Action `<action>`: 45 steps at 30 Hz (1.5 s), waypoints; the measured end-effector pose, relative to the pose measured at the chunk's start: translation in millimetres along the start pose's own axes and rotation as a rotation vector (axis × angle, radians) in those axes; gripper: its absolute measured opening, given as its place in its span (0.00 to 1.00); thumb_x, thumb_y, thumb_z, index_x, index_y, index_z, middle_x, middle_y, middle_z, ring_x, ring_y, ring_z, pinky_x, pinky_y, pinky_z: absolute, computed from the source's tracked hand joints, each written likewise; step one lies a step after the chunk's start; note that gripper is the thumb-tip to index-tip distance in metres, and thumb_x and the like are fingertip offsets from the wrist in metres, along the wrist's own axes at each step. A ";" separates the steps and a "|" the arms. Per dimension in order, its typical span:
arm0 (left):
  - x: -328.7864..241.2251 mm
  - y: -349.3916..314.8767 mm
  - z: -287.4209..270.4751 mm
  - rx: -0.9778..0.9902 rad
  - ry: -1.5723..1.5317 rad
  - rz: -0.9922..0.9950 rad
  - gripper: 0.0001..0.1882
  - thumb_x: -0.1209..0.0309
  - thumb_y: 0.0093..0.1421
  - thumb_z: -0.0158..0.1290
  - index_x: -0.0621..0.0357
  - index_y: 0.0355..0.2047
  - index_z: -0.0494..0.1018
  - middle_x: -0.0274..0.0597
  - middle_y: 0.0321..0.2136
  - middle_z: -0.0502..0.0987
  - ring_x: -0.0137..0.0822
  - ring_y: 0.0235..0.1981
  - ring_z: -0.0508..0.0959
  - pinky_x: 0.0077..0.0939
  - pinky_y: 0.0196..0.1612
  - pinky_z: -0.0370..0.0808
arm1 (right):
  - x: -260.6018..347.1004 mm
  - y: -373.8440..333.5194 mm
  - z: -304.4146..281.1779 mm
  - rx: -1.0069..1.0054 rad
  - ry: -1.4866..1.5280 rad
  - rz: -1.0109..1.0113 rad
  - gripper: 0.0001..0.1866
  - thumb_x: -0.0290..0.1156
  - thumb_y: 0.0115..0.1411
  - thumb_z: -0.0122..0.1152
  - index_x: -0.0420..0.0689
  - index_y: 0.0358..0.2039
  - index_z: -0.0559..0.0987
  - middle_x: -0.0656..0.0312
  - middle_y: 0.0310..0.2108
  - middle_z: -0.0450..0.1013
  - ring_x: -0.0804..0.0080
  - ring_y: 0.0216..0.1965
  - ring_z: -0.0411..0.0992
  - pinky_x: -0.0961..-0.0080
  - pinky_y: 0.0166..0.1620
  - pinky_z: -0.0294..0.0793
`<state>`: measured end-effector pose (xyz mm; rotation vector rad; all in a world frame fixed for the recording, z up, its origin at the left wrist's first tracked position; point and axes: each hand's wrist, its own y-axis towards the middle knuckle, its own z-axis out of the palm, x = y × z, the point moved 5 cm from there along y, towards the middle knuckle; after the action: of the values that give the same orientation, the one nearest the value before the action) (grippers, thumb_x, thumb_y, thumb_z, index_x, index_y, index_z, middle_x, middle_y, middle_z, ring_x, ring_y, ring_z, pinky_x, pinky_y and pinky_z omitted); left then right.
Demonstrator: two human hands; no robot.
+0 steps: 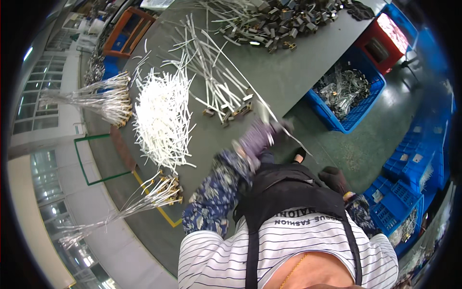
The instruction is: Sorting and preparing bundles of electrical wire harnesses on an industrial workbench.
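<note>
My left hand (262,136), in a purple knitted glove and blurred by motion, is at the table's near edge. Its fingers are closed on a long thin white wire (241,79), which runs from the far wires past the hand toward the floor. My right hand (333,179), in a dark glove, is curled beside my black apron (288,190); what it holds, if anything, is hidden. Just beyond my left hand lie white wires with small block ends (219,94). Left of them is a large heap of short white strips (163,120).
Grey blocks with wires (284,24) are piled on the far part of the grey table (269,72). Wire bundles (113,98) hang over its left edge. A blue crate (353,123) of wired parts stands at right, near a red box (380,45) and more blue crates (392,202).
</note>
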<state>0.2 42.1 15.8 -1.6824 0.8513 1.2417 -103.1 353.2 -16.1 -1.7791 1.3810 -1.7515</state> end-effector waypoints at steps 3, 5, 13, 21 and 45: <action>6.6 -8.7 -7.7 -0.127 -0.163 0.006 0.11 0.63 0.59 0.50 0.57 0.36 0.70 0.39 0.32 0.75 0.34 0.35 0.76 0.30 0.39 0.77 | 35.3 7.9 10.7 0.080 0.081 -0.066 0.14 0.34 0.48 0.60 0.35 0.28 0.77 0.59 0.23 0.73 0.75 0.28 0.68 0.76 0.33 0.66; -29.8 -10.5 -46.5 -0.451 -0.082 0.118 0.12 0.63 0.61 0.47 0.59 0.37 0.71 0.39 0.28 0.76 0.31 0.28 0.76 0.25 0.31 0.76 | 51.6 9.9 7.7 0.073 0.025 -0.094 0.15 0.36 0.49 0.62 0.35 0.30 0.78 0.57 0.25 0.74 0.75 0.29 0.68 0.76 0.34 0.67; -1.1 11.2 -68.3 -0.547 -0.324 -0.341 0.15 0.62 0.53 0.59 0.63 0.29 0.71 0.35 0.18 0.70 0.24 0.16 0.70 0.22 0.15 0.69 | 244.9 67.9 84.8 0.113 -0.089 -0.606 0.35 0.44 0.47 0.65 0.41 0.53 0.66 0.53 0.45 0.69 0.64 0.44 0.69 0.70 0.49 0.66; -6.0 5.1 -177.4 -0.554 -0.087 -0.429 0.21 0.57 0.56 0.55 0.66 0.36 0.71 0.41 0.22 0.76 0.23 0.16 0.72 0.13 0.15 0.66 | 338.8 183.7 44.4 -0.490 -0.533 -0.773 0.32 0.47 0.48 0.62 0.46 0.52 0.68 0.43 0.50 0.65 0.49 0.51 0.65 0.63 0.50 0.67; 30.7 83.1 -8.4 -0.487 -0.966 -0.194 0.15 0.60 0.59 0.52 0.60 0.37 0.69 0.45 0.32 0.76 0.36 0.28 0.75 0.32 0.32 0.78 | -23.5 22.3 32.0 0.180 -0.883 -0.867 0.06 0.32 0.48 0.55 0.44 0.21 0.74 0.54 0.20 0.68 0.59 0.22 0.68 0.63 0.27 0.66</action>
<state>-61.7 0.0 -32.3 -1.1988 -0.2084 1.9447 -79.4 347.1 -54.4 -2.7284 0.0809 -0.9828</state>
